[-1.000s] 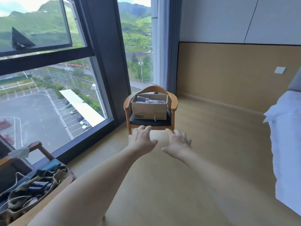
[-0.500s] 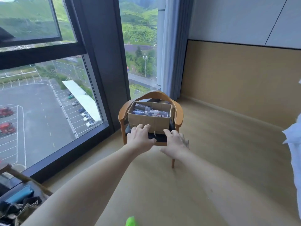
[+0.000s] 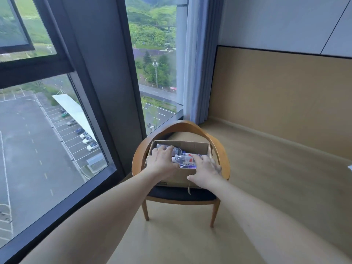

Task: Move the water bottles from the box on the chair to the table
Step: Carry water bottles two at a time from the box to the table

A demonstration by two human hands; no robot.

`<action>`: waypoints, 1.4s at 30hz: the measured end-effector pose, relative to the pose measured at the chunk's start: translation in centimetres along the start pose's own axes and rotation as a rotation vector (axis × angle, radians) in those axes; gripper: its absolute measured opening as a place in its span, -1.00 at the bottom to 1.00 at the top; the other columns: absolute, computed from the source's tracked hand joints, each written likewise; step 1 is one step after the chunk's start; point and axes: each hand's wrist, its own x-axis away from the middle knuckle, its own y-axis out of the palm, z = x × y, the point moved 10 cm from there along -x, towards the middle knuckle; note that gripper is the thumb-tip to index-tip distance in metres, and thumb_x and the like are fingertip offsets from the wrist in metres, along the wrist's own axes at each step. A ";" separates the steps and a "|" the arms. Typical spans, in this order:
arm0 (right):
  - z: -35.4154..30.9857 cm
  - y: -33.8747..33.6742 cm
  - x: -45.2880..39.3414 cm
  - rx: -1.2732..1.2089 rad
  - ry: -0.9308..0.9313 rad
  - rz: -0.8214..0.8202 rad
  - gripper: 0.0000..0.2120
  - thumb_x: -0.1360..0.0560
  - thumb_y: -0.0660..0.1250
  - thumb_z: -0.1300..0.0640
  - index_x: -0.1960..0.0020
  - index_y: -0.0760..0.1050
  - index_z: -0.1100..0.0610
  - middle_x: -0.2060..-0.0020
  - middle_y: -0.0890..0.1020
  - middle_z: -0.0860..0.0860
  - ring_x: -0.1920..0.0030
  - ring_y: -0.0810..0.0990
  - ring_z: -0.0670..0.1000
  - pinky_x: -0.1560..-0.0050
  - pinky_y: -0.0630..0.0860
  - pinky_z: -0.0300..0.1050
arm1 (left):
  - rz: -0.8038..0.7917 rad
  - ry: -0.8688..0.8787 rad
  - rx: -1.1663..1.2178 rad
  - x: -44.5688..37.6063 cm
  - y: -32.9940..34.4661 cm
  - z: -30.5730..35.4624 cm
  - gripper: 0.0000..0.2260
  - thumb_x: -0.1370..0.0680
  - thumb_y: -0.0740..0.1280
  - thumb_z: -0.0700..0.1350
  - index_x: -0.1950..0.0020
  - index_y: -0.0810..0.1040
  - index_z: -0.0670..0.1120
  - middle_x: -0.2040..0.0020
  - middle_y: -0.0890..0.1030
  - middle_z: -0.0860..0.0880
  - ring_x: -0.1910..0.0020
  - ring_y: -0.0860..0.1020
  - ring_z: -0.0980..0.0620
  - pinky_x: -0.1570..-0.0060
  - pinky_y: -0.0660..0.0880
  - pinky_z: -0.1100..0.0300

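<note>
Bottles (image 3: pixel 182 158) lying on their sides in the box (image 3: pixel 196 144), on the chair (image 3: pixel 182 125) by the window (image 3: pixel 38 130). Left hand (image 3: pixel 162 161) reaching in at 10 o'clock, fingers (image 3: pixel 165 148) spread flat on one bottle, not yet wrapped round. Right hand (image 3: pixel 206 171) over the box's 5 o'clock corner, fingers loose and apart, holding nothing. Best to curl round the middle of one bottle each, lift straight up over the box wall, then carry slow. No counter in sight.
</note>
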 end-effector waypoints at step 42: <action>10.5 24.6 -44.0 0.094 0.074 -0.686 -0.37 -0.50 0.38 0.06 -0.53 0.27 -0.04 -0.42 0.44 0.08 -0.44 0.36 0.18 -0.42 0.30 0.32 | -0.691 0.138 -0.241 -35.4 33.0 -5.0 -0.28 -0.31 0.49 0.39 -0.23 0.41 -0.06 -0.20 0.55 -0.09 -0.25 0.49 -0.15 -0.18 0.40 -0.12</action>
